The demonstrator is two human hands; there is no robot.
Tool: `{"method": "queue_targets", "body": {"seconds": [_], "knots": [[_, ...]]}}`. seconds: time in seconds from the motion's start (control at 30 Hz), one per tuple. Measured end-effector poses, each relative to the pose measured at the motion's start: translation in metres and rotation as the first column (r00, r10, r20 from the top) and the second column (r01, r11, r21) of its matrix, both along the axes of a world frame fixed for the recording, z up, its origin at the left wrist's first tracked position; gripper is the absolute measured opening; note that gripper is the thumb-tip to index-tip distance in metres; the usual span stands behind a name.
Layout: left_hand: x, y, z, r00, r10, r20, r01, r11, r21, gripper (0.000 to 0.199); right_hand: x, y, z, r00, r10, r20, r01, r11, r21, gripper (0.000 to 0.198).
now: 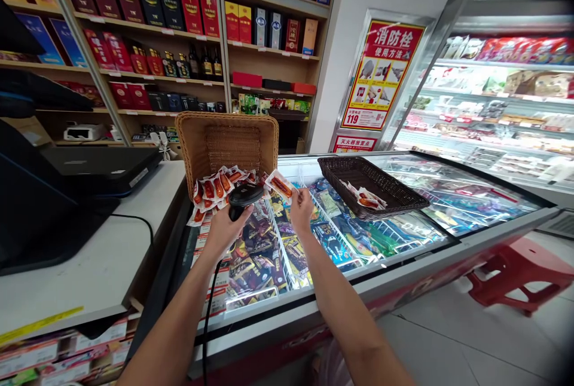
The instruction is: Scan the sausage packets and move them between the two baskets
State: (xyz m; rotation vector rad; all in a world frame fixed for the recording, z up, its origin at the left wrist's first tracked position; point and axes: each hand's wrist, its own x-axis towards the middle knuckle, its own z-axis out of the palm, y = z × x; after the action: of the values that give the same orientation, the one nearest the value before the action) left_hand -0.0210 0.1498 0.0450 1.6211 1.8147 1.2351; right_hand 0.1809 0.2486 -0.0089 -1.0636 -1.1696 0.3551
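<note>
My left hand [228, 229] is wrapped round the handle of a black barcode scanner [246, 195], whose cord runs down along my forearm. Pinched in my right hand [302, 210] is a clear-wrapped sausage [280, 184], held just right of the scanner's head. Behind the scanner a tan wicker basket [228, 126] lies tipped toward me, with several wrapped sausages [215, 189] heaped at its opening. On the right, a dark brown woven tray [394, 186] holds a few more wrapped sausages [368, 197].
Beneath both containers is a glass-topped chest freezer [359, 278] full of packaged goods. A white counter [112, 242] with a black register [40, 195] stands at left. A red stool [522, 272] is on the floor at right. Shelves of boxed bottles [156, 3] line the back.
</note>
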Motion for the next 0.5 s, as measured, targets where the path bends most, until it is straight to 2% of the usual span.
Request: {"method": "queue_targets", "body": {"seconds": [0.2,0.5], "knots": [[0.0026,-0.0021,0.0009,1.0,0.002,-0.013,-0.002,1.0,0.01,0.052,-0.0024,-0.0001,0.0002,0.999,0.021,0.027,-0.021,0.999,-0.024,0.04],[0.0043,-0.0038,-0.0003,0.997,-0.041,0.065,0.038,0.998,0.045,0.052,-0.0022,-0.005,0.0032,0.998,0.047,0.04,-0.046,0.999,-0.022,0.038]]}}
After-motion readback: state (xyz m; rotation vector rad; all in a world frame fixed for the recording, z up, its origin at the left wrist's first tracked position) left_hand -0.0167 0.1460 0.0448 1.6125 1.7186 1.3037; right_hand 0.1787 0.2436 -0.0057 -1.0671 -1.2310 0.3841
